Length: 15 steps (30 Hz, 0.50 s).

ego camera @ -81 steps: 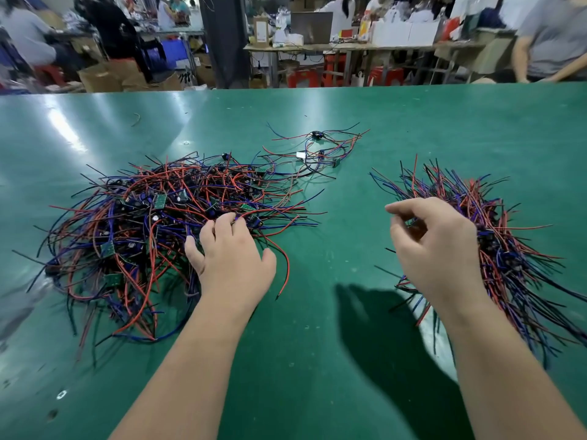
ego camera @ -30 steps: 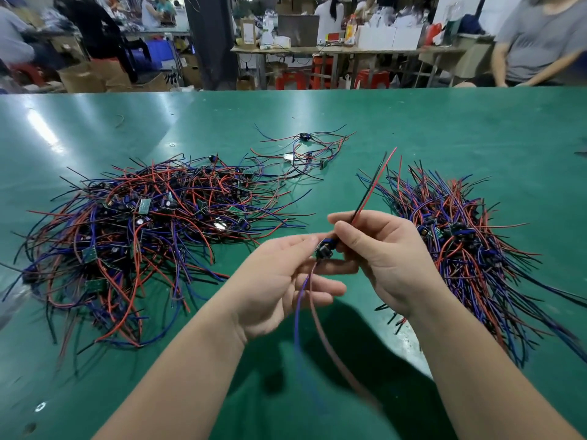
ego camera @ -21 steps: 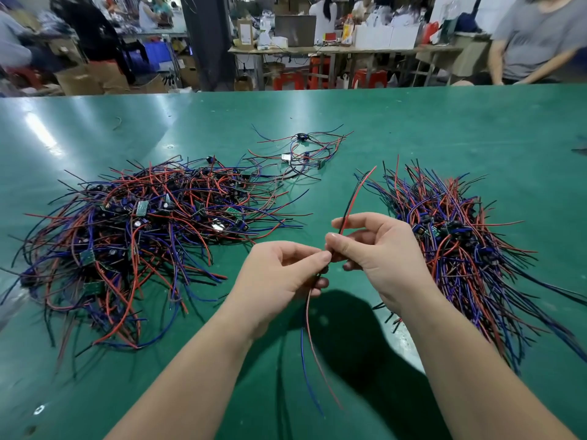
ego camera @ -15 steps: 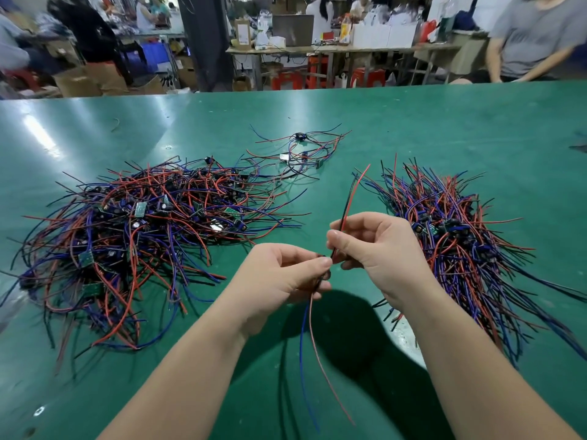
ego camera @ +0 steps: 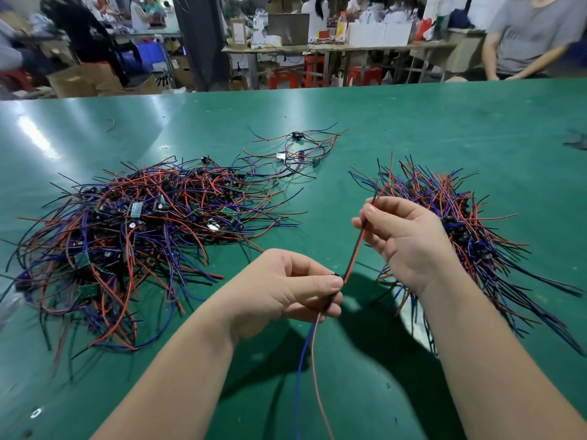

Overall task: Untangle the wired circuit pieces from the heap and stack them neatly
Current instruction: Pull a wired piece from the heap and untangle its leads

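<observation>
both hands raised, left hand and right hand pinching one wired piece

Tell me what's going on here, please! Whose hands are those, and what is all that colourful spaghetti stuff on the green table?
There is no robot here. A person wears a camera on their head, so you look down at their own two hands, as if you were them.

The "spaghetti" is thin red, blue and black wires joined to tiny circuit boards. On the green table lies a big messy heap on the left, a neater stack on the right, and a small loose bunch farther back.

The left hand pinches one wired piece low down, with a blue and a red wire dangling below. The right hand pinches its red and black wires higher up, so they run straight between the hands. Other people work in the background.
</observation>
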### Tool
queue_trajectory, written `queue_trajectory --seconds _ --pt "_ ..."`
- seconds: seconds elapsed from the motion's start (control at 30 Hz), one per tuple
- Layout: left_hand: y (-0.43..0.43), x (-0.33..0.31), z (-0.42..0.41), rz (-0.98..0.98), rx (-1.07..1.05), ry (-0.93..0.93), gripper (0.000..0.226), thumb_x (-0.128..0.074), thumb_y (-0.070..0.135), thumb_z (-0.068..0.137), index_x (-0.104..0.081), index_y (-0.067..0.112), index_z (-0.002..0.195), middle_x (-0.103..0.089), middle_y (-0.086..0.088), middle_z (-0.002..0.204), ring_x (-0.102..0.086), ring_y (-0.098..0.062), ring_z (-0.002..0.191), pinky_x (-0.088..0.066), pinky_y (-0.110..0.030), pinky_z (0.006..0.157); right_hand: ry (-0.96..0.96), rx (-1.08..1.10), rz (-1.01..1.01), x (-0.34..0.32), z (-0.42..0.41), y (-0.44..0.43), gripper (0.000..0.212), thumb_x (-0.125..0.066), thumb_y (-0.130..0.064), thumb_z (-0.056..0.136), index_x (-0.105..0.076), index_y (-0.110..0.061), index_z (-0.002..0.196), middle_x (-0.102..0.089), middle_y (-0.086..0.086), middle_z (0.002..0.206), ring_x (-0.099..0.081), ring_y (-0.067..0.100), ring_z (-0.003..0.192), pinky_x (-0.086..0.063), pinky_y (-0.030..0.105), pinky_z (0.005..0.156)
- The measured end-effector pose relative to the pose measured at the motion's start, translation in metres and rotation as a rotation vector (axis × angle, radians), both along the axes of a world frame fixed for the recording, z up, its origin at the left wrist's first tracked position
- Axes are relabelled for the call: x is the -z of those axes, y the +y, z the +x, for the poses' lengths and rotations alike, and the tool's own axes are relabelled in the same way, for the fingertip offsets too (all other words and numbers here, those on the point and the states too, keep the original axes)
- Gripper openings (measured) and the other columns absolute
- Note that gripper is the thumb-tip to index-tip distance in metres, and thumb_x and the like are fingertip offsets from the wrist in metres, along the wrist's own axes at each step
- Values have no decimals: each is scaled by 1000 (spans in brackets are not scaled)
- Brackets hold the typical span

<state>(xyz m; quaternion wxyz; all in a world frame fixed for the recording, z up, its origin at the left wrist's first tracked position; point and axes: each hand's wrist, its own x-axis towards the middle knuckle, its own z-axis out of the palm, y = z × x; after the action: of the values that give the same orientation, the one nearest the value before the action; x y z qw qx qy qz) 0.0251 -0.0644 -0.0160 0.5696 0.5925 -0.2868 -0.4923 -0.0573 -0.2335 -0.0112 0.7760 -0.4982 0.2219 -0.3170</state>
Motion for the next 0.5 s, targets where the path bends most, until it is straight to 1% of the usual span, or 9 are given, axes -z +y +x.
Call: queue_trajectory --seconds 0.03,0.1,0.17,0.3,0.4,0.47,0.5 --pt "0 0 0 5 13 -2 14 -75 26 63 -73 14 69 -73 -9 76 -71 -17 65 -54 -22 56 -10 -20 28 -1 -2 -3 15 -61 4 83 -60 -9 79 -65 -2 59 -68 15 57 -52 18 52" --pt "0 0 0 12 24 -2 16 -75 26 63 -72 13 72 -73 -9 76 -71 -17 65 -54 -22 56 14 -13 28 -2 -4 -5 17 -61 5 83 -60 -12 79 -64 -3 61 -69 16 57 -52 18 49" --pt "1 0 1 19 23 -17 19 -74 28 64 -70 13 76 -73 -8 77 -71 -16 65 -53 -20 55 50 34 -6 -1 -4 -4 18 -61 3 86 -59 -13 79 -62 -1 65 -69 17 54 -51 18 46" --pt "2 2 6 24 56 -44 19 -75 29 66 -71 14 76 -73 -10 79 -70 -17 66 -52 -20 54 94 91 -111 4 1 2 18 -57 3 90 -58 -14 84 -55 4 72 -67 17 49 -46 17 40" --pt "3 3 8 34 78 -58 20 -76 28 67 -70 12 78 -72 -11 79 -70 -17 67 -53 -21 55 81 117 -146 5 2 2 12 -55 -5 94 -57 -15 88 -59 6 67 -67 21 48 -45 19 37" --pt "5 3 10 42 94 -58 19 -76 26 68 -70 12 78 -72 -11 78 -70 -17 67 -53 -22 56 62 120 -169 4 2 1 7 -55 -13 96 -56 -17 89 -64 5 62 -67 26 49 -46 21 38" --pt "5 3 11 50 101 -59 19 -77 26 67 -71 12 78 -72 -11 78 -70 -18 67 -53 -22 56 55 116 -190 4 2 1 7 -55 -14 96 -57 -17 89 -66 3 63 -67 27 50 -47 23 39"
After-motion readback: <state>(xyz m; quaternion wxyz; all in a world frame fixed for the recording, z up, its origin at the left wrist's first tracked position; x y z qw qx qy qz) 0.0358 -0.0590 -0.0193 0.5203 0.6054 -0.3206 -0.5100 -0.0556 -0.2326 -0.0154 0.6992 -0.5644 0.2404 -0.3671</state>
